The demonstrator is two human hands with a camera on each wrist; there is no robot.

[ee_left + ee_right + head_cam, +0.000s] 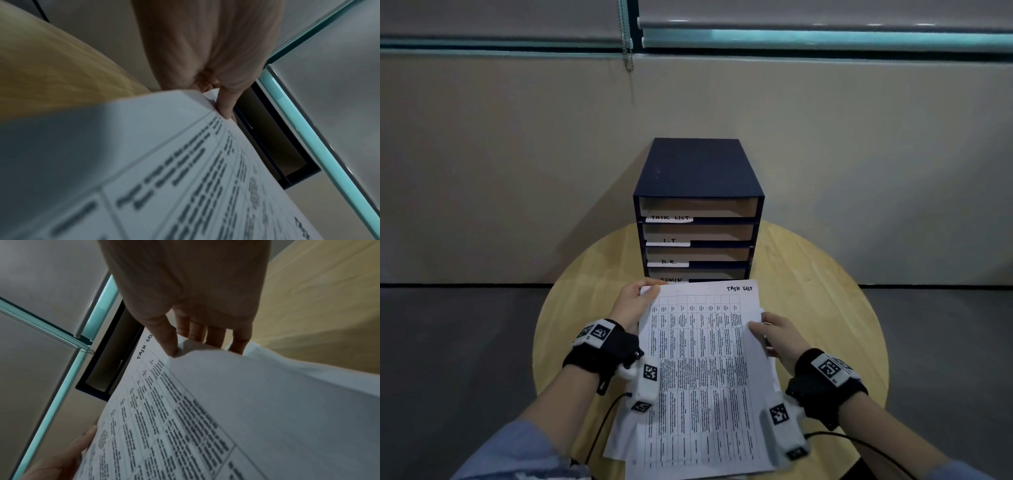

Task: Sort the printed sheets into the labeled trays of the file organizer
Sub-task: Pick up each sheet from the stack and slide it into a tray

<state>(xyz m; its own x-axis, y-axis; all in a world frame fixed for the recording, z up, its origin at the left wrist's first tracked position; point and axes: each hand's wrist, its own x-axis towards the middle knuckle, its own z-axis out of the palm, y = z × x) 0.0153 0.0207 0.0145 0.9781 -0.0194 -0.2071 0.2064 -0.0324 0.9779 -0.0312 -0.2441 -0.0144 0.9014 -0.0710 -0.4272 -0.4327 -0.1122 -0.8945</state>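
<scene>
Round wooden bench carries dark organizer at far edge, four open trays labeled TASK LIST, I.T, H.R., ADMIN top to bottom. Sheets held above bench just before organizer, top sheet a printed table marked TASK LIST. Left hand pinches sheets' far left corner, thumb on top. Right hand grips right edge, thumb above, fingers curled beneath.
</scene>
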